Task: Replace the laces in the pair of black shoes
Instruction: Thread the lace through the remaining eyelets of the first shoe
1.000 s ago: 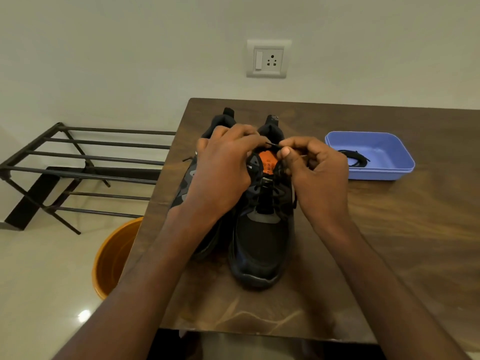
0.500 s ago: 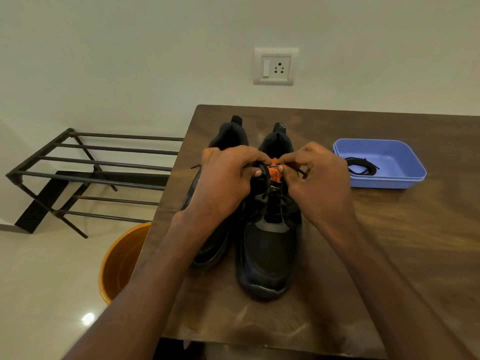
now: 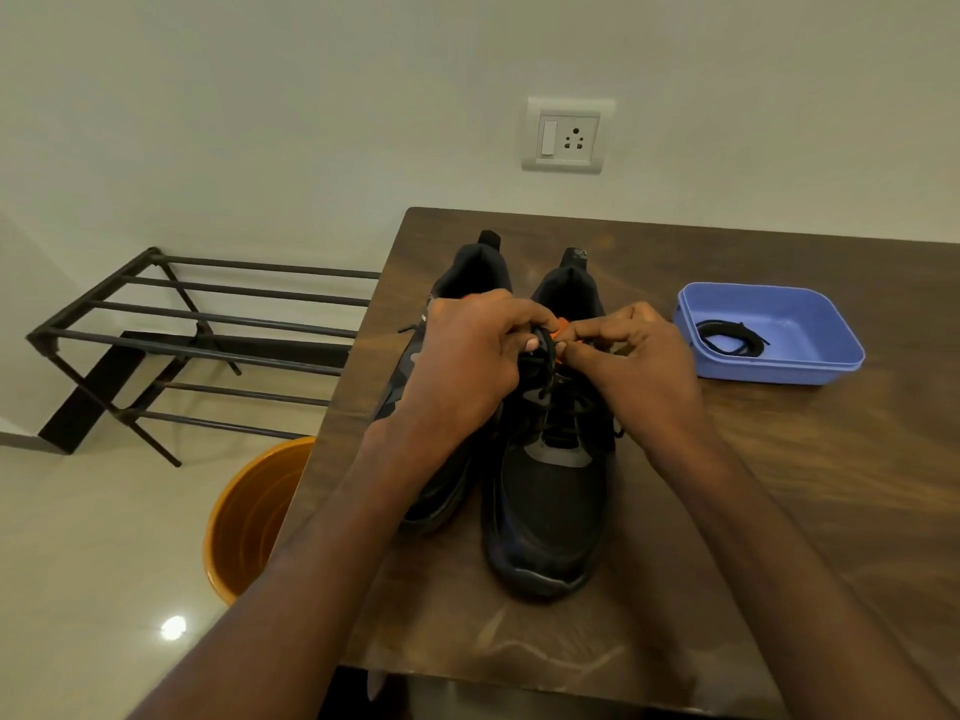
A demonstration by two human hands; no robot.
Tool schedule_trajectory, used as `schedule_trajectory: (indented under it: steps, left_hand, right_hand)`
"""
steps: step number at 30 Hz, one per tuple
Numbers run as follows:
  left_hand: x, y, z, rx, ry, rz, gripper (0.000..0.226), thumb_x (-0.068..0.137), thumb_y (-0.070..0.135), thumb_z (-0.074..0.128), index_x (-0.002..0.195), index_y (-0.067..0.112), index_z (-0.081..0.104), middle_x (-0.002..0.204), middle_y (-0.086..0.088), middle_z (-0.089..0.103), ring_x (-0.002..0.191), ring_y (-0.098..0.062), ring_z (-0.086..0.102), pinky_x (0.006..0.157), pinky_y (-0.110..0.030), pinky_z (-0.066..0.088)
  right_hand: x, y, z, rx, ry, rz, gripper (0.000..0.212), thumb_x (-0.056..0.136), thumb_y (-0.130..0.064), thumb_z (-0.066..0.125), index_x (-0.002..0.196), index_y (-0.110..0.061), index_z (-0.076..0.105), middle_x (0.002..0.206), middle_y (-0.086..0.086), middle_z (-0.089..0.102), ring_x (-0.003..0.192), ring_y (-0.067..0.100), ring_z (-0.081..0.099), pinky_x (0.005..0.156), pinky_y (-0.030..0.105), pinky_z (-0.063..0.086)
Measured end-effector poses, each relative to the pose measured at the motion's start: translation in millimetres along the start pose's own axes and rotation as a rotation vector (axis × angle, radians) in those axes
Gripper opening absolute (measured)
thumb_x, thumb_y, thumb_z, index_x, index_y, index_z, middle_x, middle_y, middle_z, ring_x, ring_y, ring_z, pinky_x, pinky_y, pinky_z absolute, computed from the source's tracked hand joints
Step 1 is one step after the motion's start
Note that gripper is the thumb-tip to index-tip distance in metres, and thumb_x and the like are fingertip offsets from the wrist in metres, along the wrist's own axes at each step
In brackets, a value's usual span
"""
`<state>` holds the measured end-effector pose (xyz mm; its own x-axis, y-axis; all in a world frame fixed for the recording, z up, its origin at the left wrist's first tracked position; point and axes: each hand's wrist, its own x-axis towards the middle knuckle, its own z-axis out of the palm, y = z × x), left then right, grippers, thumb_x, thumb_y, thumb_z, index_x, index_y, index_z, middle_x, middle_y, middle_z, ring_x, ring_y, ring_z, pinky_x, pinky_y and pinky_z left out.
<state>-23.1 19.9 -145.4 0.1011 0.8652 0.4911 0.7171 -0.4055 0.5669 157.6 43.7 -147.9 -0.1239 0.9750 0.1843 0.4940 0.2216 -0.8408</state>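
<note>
Brown wooden table [image 3: 779, 485] with two black shoes [image 3: 545, 491] and blue tray [image 3: 810, 368]

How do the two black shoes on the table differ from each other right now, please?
The right shoe shows fully, laced, both hands working its lace; the left shoe lies mostly hidden under the left hand. The right hand pinches the lace. Both shoes stand upright, toes toward the person.

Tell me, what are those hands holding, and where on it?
Both hands, left and right, pinch the black lace of the right-hand shoe, up at the top of the lacing by the orange tongue tag.
</note>
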Motion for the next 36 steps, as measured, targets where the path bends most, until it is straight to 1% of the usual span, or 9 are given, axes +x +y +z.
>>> schedule_trajectory:
  steps: [6, 13, 17, 20, 22, 26, 29, 32, 36]
  left_hand:
    - [-5.0, 5.4, -6.2, -0.082, -0.056, -0.110, 0.025, 0.092, 0.005, 0.073, 0.115, 0.013, 0.073, 0.089, 0.008, 0.070, 0.088, -0.003, 0.068, 0.087, -0.022, 0.057]
    - [-8.4, 9.2, -1.4, 0.114, 0.039, -0.147, 0.007, 0.092, 0.023, 0.071, 0.090, 0.029, 0.068, 0.091, 0.013, 0.067, 0.088, -0.006, 0.065, 0.095, -0.051, 0.051]
    - [3.0, 21.0, -26.3, -0.466, 0.229, -0.311, 0.006, 0.104, 0.010, 0.055, 0.101, 0.012, 0.060, 0.099, -0.001, 0.075, 0.094, -0.013, 0.073, 0.077, -0.031, 0.061]
    - [9.7, 20.8, -39.9, -0.921, 0.369, -0.443, 0.012, 0.109, 0.007, 0.040, 0.104, 0.012, 0.049, 0.082, -0.008, 0.066, 0.077, -0.019, 0.070, 0.065, -0.027, 0.050]
    - [5.9, 15.9, -34.3, -0.656, 0.303, -0.380, 0.007, 0.109, 0.012, 0.046, 0.112, 0.012, 0.052, 0.082, -0.006, 0.062, 0.068, -0.013, 0.065, 0.063, -0.022, 0.051]
    - [-2.8, 2.8, -15.6, 0.045, -0.003, -0.115, 0.011, 0.097, 0.026, 0.070, 0.108, 0.023, 0.071, 0.104, 0.007, 0.062, 0.092, -0.006, 0.061, 0.081, -0.015, 0.050]
    - [-2.9, 3.1, -11.0, 0.160, -0.066, -0.027, 0.003, 0.094, 0.024, 0.073, 0.096, 0.021, 0.073, 0.103, 0.008, 0.060, 0.096, -0.010, 0.056, 0.083, -0.026, 0.050]
    - [-3.0, 7.6, -12.9, -0.085, 0.042, -0.125, 0.005, 0.101, 0.014, 0.062, 0.101, 0.013, 0.067, 0.101, 0.005, 0.069, 0.092, -0.009, 0.065, 0.077, -0.021, 0.054]
    - [5.7, 21.0, -25.5, -0.782, 0.295, -0.333, 0.017, 0.112, 0.013, 0.039, 0.105, 0.008, 0.054, 0.095, -0.004, 0.071, 0.082, -0.023, 0.071, 0.065, -0.025, 0.054]
  right_hand:
    - [-0.6, 2.5, 9.8, -0.082, 0.052, -0.045, 0.014, 0.089, -0.028, 0.079, 0.100, -0.036, 0.078, 0.094, -0.013, 0.046, 0.082, 0.002, 0.052, 0.070, 0.016, 0.044]
    - [-4.1, 6.2, 4.6, -0.137, -0.038, -0.137, 0.032, 0.082, -0.047, 0.079, 0.111, -0.033, 0.075, 0.106, -0.005, 0.044, 0.095, 0.009, 0.052, 0.079, 0.023, 0.050]
    - [-3.1, 11.7, -5.0, -0.255, -0.092, -0.166, 0.051, 0.076, -0.057, 0.080, 0.119, -0.033, 0.068, 0.120, -0.008, 0.040, 0.119, 0.018, 0.044, 0.097, 0.038, 0.051]
    - [-2.5, 11.5, -5.3, -0.226, -0.116, -0.162, 0.052, 0.077, -0.053, 0.081, 0.122, -0.031, 0.067, 0.123, -0.008, 0.045, 0.123, 0.017, 0.042, 0.101, 0.037, 0.047]
    - [-2.9, 10.8, -3.7, -0.245, -0.099, -0.170, 0.052, 0.078, -0.052, 0.081, 0.123, -0.031, 0.068, 0.122, -0.009, 0.047, 0.123, 0.018, 0.043, 0.099, 0.034, 0.046]
    - [-3.3, 11.6, -1.7, -0.242, -0.075, -0.168, 0.054, 0.076, -0.053, 0.080, 0.124, -0.031, 0.067, 0.124, -0.007, 0.051, 0.122, 0.019, 0.047, 0.097, 0.036, 0.049]
    - [-3.4, 11.6, -1.6, -0.238, -0.079, -0.168, 0.053, 0.077, -0.051, 0.081, 0.125, -0.031, 0.067, 0.126, -0.006, 0.052, 0.122, 0.019, 0.048, 0.098, 0.037, 0.049]
    - [-3.1, 11.3, -2.4, -0.219, -0.100, -0.150, 0.053, 0.077, -0.050, 0.081, 0.125, -0.032, 0.067, 0.127, -0.008, 0.051, 0.124, 0.018, 0.047, 0.100, 0.041, 0.051]
    - [-3.4, 10.2, -2.6, -0.217, -0.096, -0.156, 0.051, 0.077, -0.048, 0.083, 0.123, -0.031, 0.068, 0.126, -0.008, 0.051, 0.123, 0.018, 0.048, 0.101, 0.042, 0.050]
